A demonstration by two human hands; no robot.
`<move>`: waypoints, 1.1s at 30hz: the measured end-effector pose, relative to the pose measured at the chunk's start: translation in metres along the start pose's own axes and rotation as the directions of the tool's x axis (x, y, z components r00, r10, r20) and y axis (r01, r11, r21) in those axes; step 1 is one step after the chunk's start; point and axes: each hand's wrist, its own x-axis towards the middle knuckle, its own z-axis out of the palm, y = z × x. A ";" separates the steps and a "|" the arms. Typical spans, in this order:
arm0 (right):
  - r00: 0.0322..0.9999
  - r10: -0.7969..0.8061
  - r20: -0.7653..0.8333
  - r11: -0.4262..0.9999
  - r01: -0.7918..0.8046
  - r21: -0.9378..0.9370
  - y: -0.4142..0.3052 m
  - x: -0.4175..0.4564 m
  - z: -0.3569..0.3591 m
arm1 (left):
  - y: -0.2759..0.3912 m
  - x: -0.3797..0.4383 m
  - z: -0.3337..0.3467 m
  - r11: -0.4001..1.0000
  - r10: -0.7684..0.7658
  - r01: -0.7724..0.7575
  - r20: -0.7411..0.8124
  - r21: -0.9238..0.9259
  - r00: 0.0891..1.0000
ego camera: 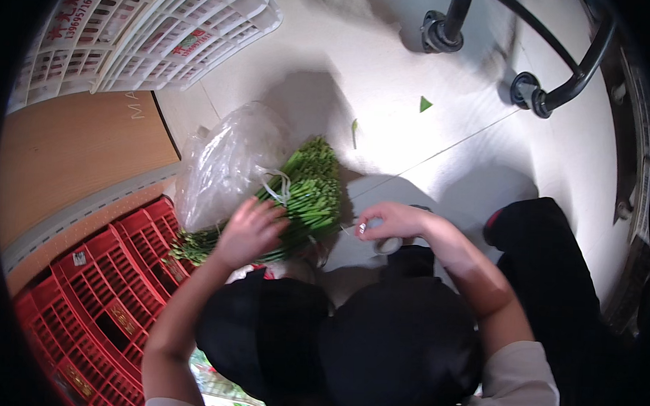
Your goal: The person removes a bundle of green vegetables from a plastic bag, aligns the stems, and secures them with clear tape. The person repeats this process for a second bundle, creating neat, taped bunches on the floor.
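Observation:
My left hand (252, 228), blurred, is over a large bundle of thin green stems with buds (312, 194); its fingers look apart, and contact is unclear. A pale tie (276, 186) crosses the bundle. Directly beyond my left hand, a clear plastic bag (224, 156) lies against the stems. To the right of the bundle, my right hand (381, 221) pinches a small shiny piece (362, 228) between thumb and finger, apart from the stems. A thin pale strand shows between this hand and the bundle. A pale ring-shaped roll (388, 245) shows just below the right hand; whether they touch is unclear.
Red plastic crates (113, 271) stand at left, below a wooden-looking board (80, 146). White slatted crates (201, 43) are upper left. Black tubular legs on casters (533, 95) stand at upper right. Leaf scraps (425, 104) lie on the tiled floor (389, 60). A dark-clothed shape (543, 253) is at right.

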 end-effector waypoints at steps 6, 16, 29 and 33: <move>0.981 0.187 0.056 0.932 -0.159 -0.325 0.050 0.062 0.063 | 0.015 -0.032 0.069 0.915 0.276 -0.272 0.029 0.298 0.961; 0.901 0.358 -0.245 0.810 -0.430 -0.399 0.027 0.032 0.078 | 0.042 -0.021 0.119 0.842 0.288 -0.295 0.087 0.451 0.954; 0.355 -0.222 -0.908 0.835 -0.411 -0.365 0.029 0.038 0.082 | 0.038 -0.016 0.129 0.832 0.219 -0.111 -0.138 0.544 0.966; 0.505 -0.488 -0.712 0.464 -0.541 -0.702 0.036 0.036 0.047 | 0.040 -0.014 0.130 0.824 0.191 -0.082 -0.139 0.561 0.972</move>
